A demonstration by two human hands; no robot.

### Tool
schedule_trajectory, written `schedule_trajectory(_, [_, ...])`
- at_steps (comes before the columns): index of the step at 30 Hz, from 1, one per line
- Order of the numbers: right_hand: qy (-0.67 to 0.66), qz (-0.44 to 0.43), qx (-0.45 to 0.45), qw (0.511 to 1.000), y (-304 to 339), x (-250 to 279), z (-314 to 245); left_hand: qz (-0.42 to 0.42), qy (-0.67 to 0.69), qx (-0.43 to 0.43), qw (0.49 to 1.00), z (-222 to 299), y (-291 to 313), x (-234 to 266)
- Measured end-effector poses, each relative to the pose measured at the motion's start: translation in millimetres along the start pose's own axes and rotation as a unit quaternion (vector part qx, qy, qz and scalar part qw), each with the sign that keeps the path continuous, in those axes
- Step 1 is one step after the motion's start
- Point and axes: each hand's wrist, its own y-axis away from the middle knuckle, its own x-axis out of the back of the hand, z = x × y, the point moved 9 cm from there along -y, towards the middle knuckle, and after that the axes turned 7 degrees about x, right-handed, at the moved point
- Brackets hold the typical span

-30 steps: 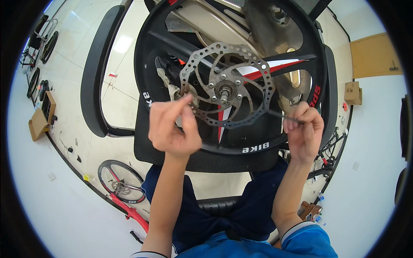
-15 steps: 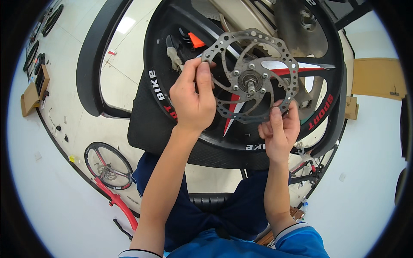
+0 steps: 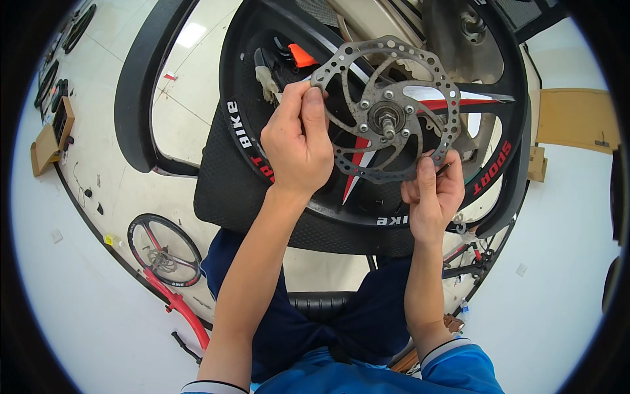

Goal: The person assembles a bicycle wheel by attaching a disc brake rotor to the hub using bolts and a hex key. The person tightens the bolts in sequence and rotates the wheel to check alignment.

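A grey metal brake disc (image 3: 451,111), pierced with many round holes, lies over the middle of a black spoked bicycle wheel (image 3: 231,62). Several bolt heads ring its centre, where the threaded axle (image 3: 388,125) sticks up. My left hand (image 3: 298,141) pinches the disc's left edge between thumb and bent fingers. At the lower right edge, the thumb and fingers of my right hand (image 3: 434,190) close on the rim. Something thin and dark shows by the right fingertips; I cannot make out what it is. Red and white markings run along the wheel's spokes.
The wheel rests on a black textured seat (image 3: 223,190) with a black armrest (image 3: 134,98) at the left. A small orange-and-black part (image 3: 302,56) lies inside the wheel. Another wheel (image 3: 164,249) and a red frame tube (image 3: 187,315) are at lower left; cardboard (image 3: 577,118) stands at right.
The brake disc and both hands have shifted slightly right, the disc also a little away from me. Both hands keep their grip on its edge.
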Motion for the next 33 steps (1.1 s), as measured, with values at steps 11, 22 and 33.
schedule_trajectory(11, [0.346,-0.227,-0.087,0.906,-11.6,14.3,-8.7,0.026,-0.028,-0.027,0.999,2.8,0.5,-1.2])
schedule_trajectory(22, [0.624,-0.388,-0.135,0.665,10.3,-2.9,57.2,0.049,-0.033,-0.015,0.998,0.2,3.8,-0.6])
schedule_trajectory(33, [0.463,-0.369,-0.066,0.803,-2.9,-13.7,29.1,0.021,-0.014,-0.030,0.999,4.6,-0.5,2.1])
